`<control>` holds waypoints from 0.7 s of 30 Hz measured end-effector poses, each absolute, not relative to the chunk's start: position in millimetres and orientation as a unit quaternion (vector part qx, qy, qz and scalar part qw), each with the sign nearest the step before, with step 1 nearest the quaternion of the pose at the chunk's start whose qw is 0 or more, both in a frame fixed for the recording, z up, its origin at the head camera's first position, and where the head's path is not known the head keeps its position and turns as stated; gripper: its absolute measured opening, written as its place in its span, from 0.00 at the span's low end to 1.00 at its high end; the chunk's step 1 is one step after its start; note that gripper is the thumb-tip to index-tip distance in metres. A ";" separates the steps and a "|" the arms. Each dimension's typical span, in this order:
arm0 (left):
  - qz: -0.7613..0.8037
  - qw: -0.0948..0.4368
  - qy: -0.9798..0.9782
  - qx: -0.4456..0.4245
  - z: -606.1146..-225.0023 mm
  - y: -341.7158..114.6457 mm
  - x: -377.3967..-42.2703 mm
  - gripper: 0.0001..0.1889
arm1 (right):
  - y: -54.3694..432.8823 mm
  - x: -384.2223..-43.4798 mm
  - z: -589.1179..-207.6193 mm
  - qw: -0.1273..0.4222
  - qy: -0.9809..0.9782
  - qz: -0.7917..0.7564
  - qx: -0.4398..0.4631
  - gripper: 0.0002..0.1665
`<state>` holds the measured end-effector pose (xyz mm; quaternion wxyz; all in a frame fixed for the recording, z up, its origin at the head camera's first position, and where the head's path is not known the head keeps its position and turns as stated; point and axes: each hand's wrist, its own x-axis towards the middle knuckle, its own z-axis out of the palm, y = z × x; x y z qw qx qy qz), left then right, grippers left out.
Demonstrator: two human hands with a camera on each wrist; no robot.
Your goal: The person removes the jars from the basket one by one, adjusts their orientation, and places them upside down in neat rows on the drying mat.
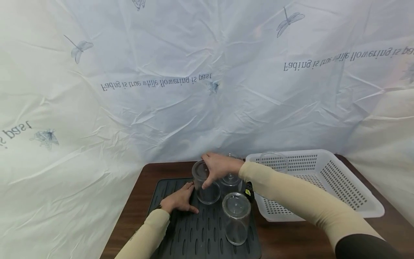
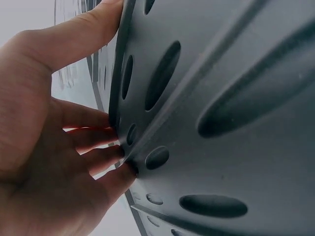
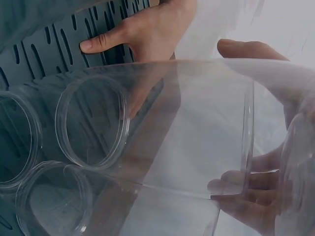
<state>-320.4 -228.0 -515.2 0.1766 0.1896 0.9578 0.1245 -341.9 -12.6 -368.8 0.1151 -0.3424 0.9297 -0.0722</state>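
My right hand (image 1: 220, 168) grips a clear glass (image 1: 207, 192) near its upper end, over the far part of a dark grey ribbed drying mat (image 1: 194, 233). In the right wrist view the thumb lies on one side of this glass (image 3: 206, 123) and the fingers on the other. Another clear glass (image 1: 237, 219) stands on the mat closer to me, its closed end up. Partly hidden behind the right hand is a further glass (image 1: 230, 183). My left hand (image 1: 178, 199) rests on the mat, thumb and fingertips touching its slotted surface (image 2: 206, 167).
To the right, a white perforated plastic basket (image 1: 365, 201) stands on the brown wooden table (image 1: 291, 237). A clear round rim (image 1: 274, 154) shows inside the basket's far left corner. A wrinkled white sheet with printed lettering (image 1: 181, 118) hangs behind the table.
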 end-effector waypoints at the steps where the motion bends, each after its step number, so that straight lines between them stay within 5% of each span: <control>1: 0.125 0.177 0.958 0.190 -515.2 -228.0 -320.5 0.58 | -13.3 -342.2 -369.0 0.117 0.930 -0.067 -0.342 0.67; 21: 0.131 0.173 0.957 0.193 -519.4 -229.5 -322.2 0.58 | -23.4 -335.9 -367.8 0.132 0.928 -0.023 -0.347 0.65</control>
